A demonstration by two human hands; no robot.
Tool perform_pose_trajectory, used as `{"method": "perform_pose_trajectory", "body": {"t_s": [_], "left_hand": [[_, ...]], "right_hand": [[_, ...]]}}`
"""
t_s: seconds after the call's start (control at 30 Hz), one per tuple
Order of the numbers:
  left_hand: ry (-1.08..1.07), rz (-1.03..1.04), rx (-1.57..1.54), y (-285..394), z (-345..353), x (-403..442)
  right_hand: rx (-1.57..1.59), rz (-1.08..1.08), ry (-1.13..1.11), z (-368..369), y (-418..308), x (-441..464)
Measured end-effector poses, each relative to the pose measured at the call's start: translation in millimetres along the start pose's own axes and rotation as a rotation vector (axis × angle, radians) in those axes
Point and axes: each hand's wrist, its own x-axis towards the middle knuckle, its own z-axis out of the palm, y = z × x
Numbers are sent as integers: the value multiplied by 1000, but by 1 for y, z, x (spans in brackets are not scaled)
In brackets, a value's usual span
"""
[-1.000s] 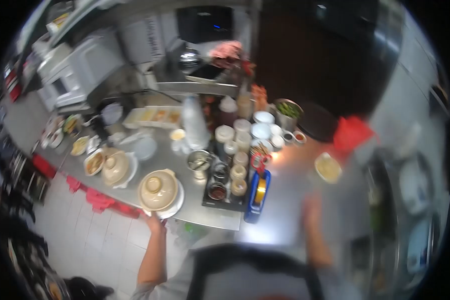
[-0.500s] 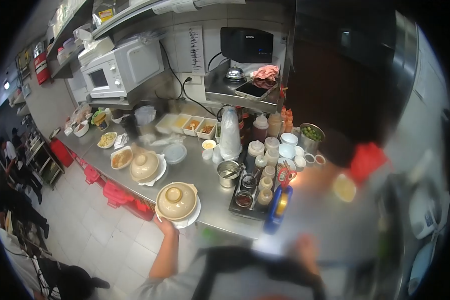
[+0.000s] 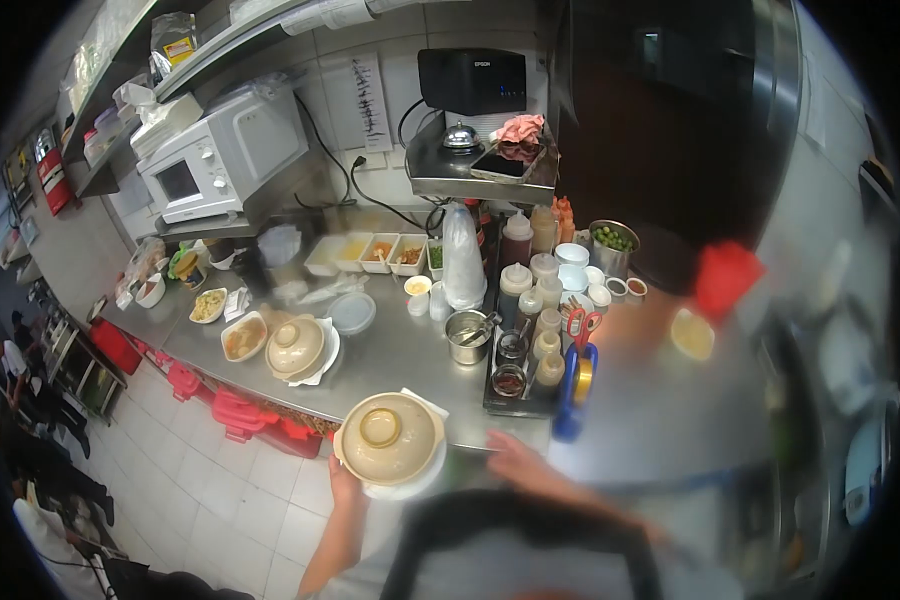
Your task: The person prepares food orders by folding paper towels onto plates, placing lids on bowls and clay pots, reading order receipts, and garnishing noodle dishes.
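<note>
- I see the left hand (image 3: 345, 484) gripping a plate (image 3: 400, 491) beneath the lidded clay pot (image 3: 395, 442).
- Right hand (image 3: 520, 463): empty, fingers spread.
- Pot already covered; whether it's clear of the counter (image 3: 660, 410), I can't tell.

This is a commercial kitchen of the restaurant kind: a long stainless-steel counter (image 3: 395, 362) carries lidded casserole pots (image 3: 395, 458), squeeze bottles (image 3: 516, 281) and white tubs (image 3: 404, 271) of ingredients, near a raised microwave oven (image 3: 215, 165). A service bell (image 3: 460, 136) sits before an Epson printer (image 3: 472, 82), and other people (image 3: 15, 365) stand on the tiled floor (image 3: 225, 505).
</note>
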Motion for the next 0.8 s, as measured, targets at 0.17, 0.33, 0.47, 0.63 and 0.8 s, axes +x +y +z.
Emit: {"method": "perform_pose_trajectory", "body": {"t_s": [0.17,0.33,0.47,0.63,0.8], "left_hand": [[-224,-146,-84,37,40,-29],[-277,-260,136,55,93,-54],[-450,-275,213,46,134,-66],[-556,-366,171,15,197,-87],[-664,-334,294,-30,261,-120]], "right_hand": [[45,-137,-52,18,-59,18],[-27,-264,64,9,-92,-16],[8,-199,200,-19,-110,-59],[42,-172,340,-63,-112,-99],[168,-178,408,-120,-112,-142]]}}
